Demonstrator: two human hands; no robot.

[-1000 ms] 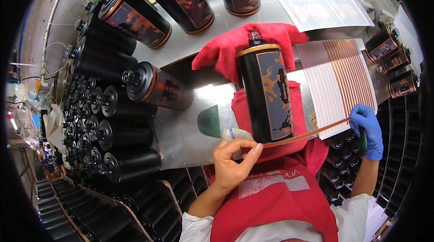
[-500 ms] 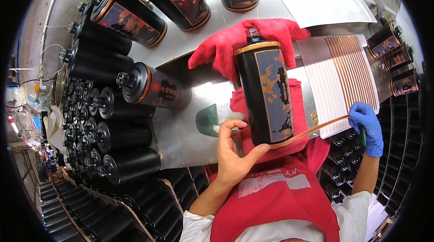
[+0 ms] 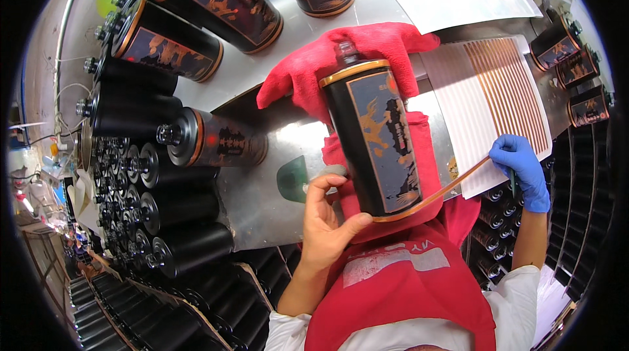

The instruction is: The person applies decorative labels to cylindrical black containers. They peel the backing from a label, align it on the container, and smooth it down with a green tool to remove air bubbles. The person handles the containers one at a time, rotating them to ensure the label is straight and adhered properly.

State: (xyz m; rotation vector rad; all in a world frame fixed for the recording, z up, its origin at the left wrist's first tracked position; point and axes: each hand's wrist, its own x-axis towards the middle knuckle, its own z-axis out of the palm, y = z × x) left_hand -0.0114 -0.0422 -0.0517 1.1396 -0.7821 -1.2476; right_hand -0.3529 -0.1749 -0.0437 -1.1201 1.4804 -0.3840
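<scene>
A black bottle with a dark gold-patterned label lies on red cloth, its neck pointing away from me. My bare left hand steadies its base end, with the thumb pressed at the lower rim and the fingers curled by its left side. A thin gold strip runs from that rim up to my right hand, in a blue glove, which pinches the strip's far end. A slim dark green tool is tucked in the same glove. A green translucent scraper rests on the metal table left of the bottle.
A white sheet of gold strips lies to the right. Another labelled bottle is on the left, with several more behind. Stacked black bottles fill the left side. Small bottles stand at the far right.
The view has shifted, so the bottle appears farther left and more tilted. My right hand has risen a little, and the strip slants up more steeply. My left thumb stays at the rim.
</scene>
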